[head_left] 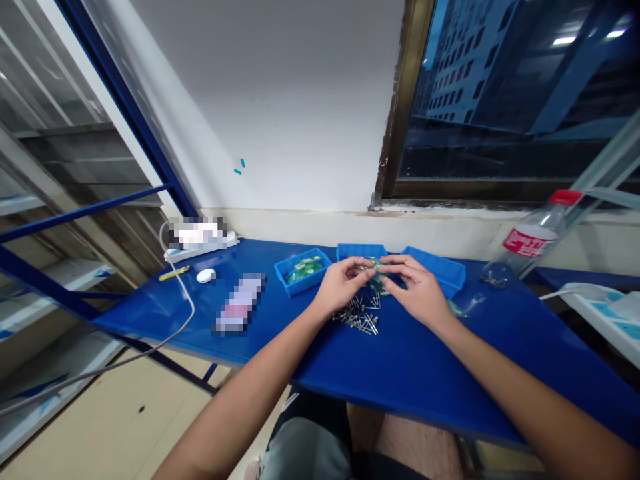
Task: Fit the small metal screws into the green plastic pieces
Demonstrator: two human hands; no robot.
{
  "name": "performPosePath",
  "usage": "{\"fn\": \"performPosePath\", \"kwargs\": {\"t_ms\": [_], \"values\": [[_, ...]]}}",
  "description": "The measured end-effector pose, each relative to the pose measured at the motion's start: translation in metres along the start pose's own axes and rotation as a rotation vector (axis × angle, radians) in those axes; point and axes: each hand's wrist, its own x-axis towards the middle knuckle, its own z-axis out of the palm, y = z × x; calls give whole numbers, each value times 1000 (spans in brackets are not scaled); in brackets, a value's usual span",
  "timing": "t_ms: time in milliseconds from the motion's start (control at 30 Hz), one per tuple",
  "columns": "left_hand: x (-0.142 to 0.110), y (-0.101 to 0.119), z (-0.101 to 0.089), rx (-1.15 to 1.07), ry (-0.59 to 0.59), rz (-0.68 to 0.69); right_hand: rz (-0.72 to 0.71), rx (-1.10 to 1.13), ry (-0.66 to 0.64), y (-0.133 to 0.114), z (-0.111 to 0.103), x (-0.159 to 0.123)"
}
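My left hand (345, 283) and my right hand (417, 290) meet over the blue table, thumbs and fingertips brought together. Between them is a small, see-through greenish packet (376, 265), mostly covered by the fingers. Both hands are closed on it, though its exact shape is hard to make out. Just below my left hand lies a loose pile of thin metal pins (361, 319), rivet-like in look. Similar greenish packets (306, 268) fill a blue bin (300, 287) to the left. Another greenish clear piece (457, 309) lies beside my right wrist.
Two more blue bins stand behind my hands, one in the middle (361, 251) and one to the right (453, 275). A red-capped plastic bottle (533, 240) leans at the back right. A blurred flat object (241, 303), a yellow cutter (174, 273) and a cable (187, 320) lie left.
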Motion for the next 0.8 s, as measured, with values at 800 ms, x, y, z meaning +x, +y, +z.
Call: {"fn": "performPosePath", "kwargs": {"t_ms": [800], "values": [[0, -1, -2, 154, -30, 118, -25, -103, -88, -7, 5, -3]]}}
